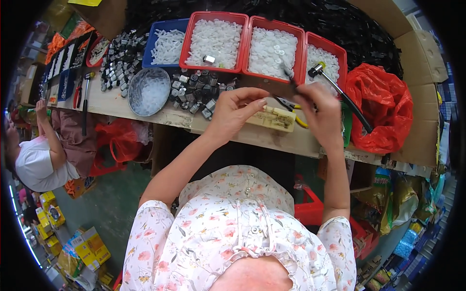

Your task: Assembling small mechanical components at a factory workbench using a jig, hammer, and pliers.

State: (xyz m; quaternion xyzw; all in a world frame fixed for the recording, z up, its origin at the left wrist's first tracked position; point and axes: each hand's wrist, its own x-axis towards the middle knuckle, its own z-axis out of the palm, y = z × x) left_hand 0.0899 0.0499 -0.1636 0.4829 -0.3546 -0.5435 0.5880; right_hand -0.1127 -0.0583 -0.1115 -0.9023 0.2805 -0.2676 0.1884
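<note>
My left hand is closed in a pinch at the left end of a cream-coloured block. Whatever sits between its fingertips is too small to make out. My right hand, smeared by motion, is raised to the right of the block. A slim dark piece sticks up from its fingers toward the red bins; its kind cannot be told. Between the hands and partly behind the right one lie pliers with yellow handles. A hammer with a yellow-ended head leans at the right.
Red bins and a blue bin hold small white plastic pieces. A metal bowl stands beside piled black-and-silver parts. A red plastic bag sits right. Black pieces are heaped behind. Another person works at left.
</note>
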